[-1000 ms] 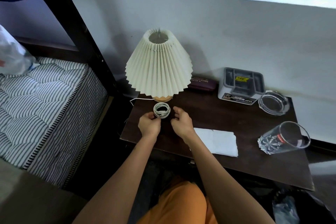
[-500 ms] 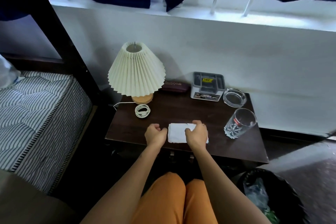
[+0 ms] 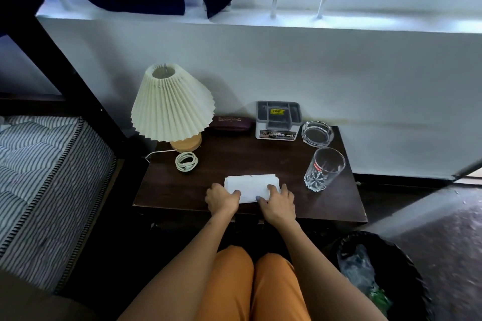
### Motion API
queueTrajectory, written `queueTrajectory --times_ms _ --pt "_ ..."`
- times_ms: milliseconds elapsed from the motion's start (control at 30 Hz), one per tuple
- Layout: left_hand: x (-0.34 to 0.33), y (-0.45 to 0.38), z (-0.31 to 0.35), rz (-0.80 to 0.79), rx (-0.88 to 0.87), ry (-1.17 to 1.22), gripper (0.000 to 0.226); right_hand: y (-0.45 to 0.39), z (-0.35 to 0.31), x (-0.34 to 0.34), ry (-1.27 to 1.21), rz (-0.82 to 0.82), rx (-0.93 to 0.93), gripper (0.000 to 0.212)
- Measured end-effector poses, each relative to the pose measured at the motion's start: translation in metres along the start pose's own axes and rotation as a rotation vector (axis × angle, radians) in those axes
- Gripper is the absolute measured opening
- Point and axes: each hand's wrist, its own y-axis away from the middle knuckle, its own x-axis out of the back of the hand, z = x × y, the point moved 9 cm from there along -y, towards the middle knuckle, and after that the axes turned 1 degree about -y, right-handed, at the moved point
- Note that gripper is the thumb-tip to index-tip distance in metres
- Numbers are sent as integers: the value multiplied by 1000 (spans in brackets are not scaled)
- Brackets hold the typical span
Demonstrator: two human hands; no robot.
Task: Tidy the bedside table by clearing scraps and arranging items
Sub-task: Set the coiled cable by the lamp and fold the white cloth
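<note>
A folded white cloth (image 3: 250, 185) lies near the front edge of the dark bedside table (image 3: 326, 206). My left hand (image 3: 221, 199) pinches its left end. My right hand (image 3: 277, 202) grips its right end, thumb on top. A coiled white cable (image 3: 186, 161) lies in front of the lamp (image 3: 170, 107) with its pleated cream shade. A clear drinking glass (image 3: 323, 169) stands at the right, and a glass ashtray (image 3: 317, 133) sits behind it.
A grey organizer box (image 3: 277, 120) and a dark maroon case (image 3: 230, 122) sit against the white wall. A striped mattress (image 3: 44, 180) is at the left. A black bin (image 3: 378, 276) holding plastic scraps stands on the floor at lower right.
Both hands left the coiled cable by the lamp and came to the white cloth, now holding its two ends. The camera has pulled back and up.
</note>
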Motion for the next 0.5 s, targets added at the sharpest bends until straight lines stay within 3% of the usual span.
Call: queueTrajectory --times_ms 233,500 --pt "-20 -17 -15 -36 167 66 75 -2 4 2 51 41 46 50" --pt "-21 -10 -16 -1 207 88 47 -5 3 1 55 23 32 49"
